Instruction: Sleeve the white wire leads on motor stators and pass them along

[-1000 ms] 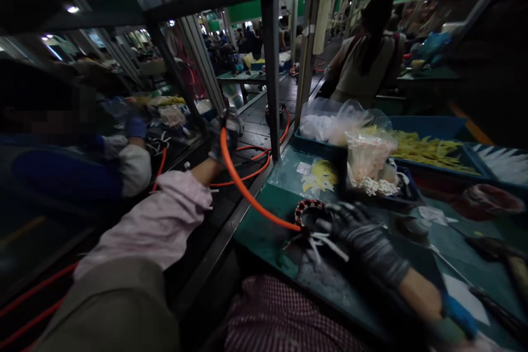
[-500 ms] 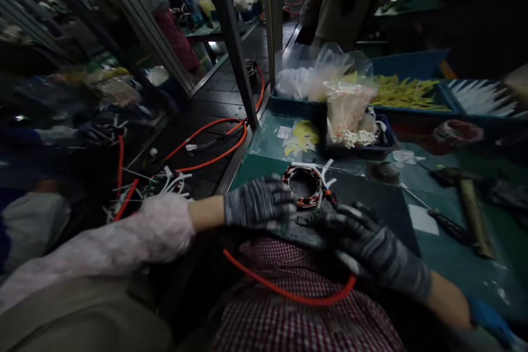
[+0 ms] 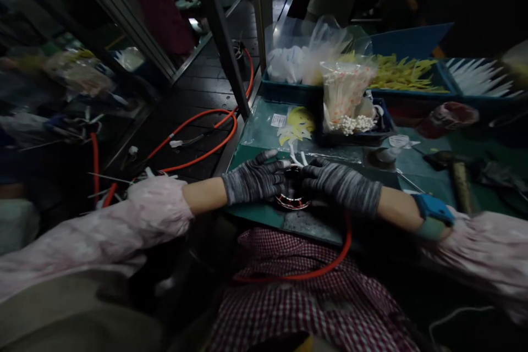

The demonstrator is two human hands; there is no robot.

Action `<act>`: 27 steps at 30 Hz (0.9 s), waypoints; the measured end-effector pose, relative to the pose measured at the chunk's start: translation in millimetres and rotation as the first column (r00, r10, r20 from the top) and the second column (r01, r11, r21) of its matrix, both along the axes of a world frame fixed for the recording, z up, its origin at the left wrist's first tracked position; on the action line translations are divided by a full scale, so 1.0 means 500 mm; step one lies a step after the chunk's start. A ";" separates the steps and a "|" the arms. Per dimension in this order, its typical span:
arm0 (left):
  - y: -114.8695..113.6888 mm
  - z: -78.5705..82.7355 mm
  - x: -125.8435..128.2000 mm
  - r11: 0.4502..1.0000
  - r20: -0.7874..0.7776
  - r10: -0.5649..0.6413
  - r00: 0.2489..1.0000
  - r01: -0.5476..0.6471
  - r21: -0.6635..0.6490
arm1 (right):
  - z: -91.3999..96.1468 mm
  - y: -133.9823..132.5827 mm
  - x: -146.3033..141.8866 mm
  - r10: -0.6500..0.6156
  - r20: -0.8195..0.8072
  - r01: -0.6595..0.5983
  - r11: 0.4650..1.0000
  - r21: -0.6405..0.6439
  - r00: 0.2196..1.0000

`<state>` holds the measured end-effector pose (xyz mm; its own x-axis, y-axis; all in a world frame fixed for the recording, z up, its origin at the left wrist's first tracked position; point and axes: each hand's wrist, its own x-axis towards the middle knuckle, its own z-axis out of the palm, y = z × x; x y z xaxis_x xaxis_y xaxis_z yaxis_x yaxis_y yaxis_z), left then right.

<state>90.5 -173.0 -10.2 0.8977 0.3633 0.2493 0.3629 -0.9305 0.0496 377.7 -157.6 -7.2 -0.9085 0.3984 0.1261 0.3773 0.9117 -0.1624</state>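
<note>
Both of my hands wear grey knit gloves and meet over a round wound stator [image 3: 293, 199] with copper coils and white sleeves, resting on the green bench mat [image 3: 264, 148]. My left hand [image 3: 256, 179] grips its left side, my right hand [image 3: 336, 182] covers its right side. Most of the stator is hidden under the fingers. An orange hose [image 3: 330, 264] loops from under my right wrist across my checked lap.
Blue trays [image 3: 284, 91] behind hold plastic bags, a bag of white-tipped sleeves [image 3: 346, 102], yellow strips [image 3: 402, 74] and white strips [image 3: 474, 80]. A hammer [image 3: 456, 176] lies at right. Orange hoses [image 3: 198, 137] snake over the dark conveyor at left, past a metal post [image 3: 218, 38].
My left hand let go of the orange hose out at the conveyor and came back to the stator. Both hands now close around it, and the view has tilted down.
</note>
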 end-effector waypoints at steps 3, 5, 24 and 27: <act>0.012 0.013 -0.001 1.000 -0.003 0.016 1.000 -0.016 -0.007 | -0.021 -0.009 0.000 0.028 0.008 -0.028 0.999 0.046 1.000; 0.012 0.014 0.006 0.999 -0.080 0.040 0.996 -0.041 -0.009 | -0.040 -0.028 0.007 -0.010 0.020 0.008 0.995 0.104 1.000; 0.145 0.035 0.193 0.717 -0.198 0.033 0.980 -0.161 -0.678 | -0.122 -0.220 0.123 -0.734 -0.535 0.640 0.657 -0.399 0.419; 0.160 0.030 0.189 0.617 -0.135 0.059 0.989 -0.142 -0.774 | -0.115 -0.194 0.148 -0.534 -0.542 0.659 0.751 0.048 0.649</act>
